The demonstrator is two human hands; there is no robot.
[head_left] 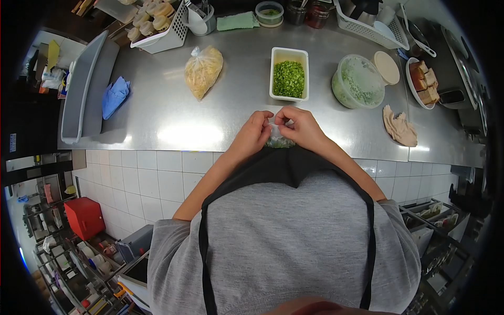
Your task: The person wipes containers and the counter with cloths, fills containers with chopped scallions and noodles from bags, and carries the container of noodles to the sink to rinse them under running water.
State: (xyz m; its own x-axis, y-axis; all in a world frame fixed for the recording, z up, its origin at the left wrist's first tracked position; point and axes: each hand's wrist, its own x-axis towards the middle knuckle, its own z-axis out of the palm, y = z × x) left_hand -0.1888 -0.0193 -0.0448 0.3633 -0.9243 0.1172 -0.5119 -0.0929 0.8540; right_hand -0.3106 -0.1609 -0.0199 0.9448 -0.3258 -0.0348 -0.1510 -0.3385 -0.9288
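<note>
Close to my apron at the steel counter's front edge, my left hand (255,131) and my right hand (299,126) pinch the top of a clear plastic bag (278,137) with something green inside. The apron partly hides the bag. Just beyond my hands stands a white rectangular container (290,97) of chopped green onion (289,79). To its right is a round clear tub (358,81) with green bits in it. A tied bag of yellowish food (203,71) lies to the left.
A grey bin (86,86) and a blue cloth (115,97) are at the left. White baskets (168,39) and jars (317,14) line the back. At the right are a round lid (387,68), a beige cloth (400,126) and a dish of brown-and-white food pieces (423,81).
</note>
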